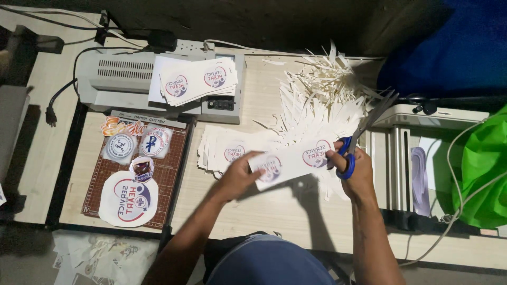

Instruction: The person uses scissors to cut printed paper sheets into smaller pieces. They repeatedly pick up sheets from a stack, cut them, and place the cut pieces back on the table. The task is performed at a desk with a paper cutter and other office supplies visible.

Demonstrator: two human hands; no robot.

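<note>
At the far left the table edge and a dark cable run out of view, and the round labels (128, 198) on the brown cutting mat (174, 174) are too dim to make out beyond white discs with red and blue marks. My left hand (238, 174) reaches in palm down, fingers pinched shut on the near end of a white printed strip (293, 161) held above the table, just in front of a stack of cut labels (222, 148). My right hand (355, 168) grips blue-handled scissors (356, 138), fingers curled through the loops, blades pointing away over a heap of white paper trimmings (327, 89); the blade tips blur into shadow.
</note>
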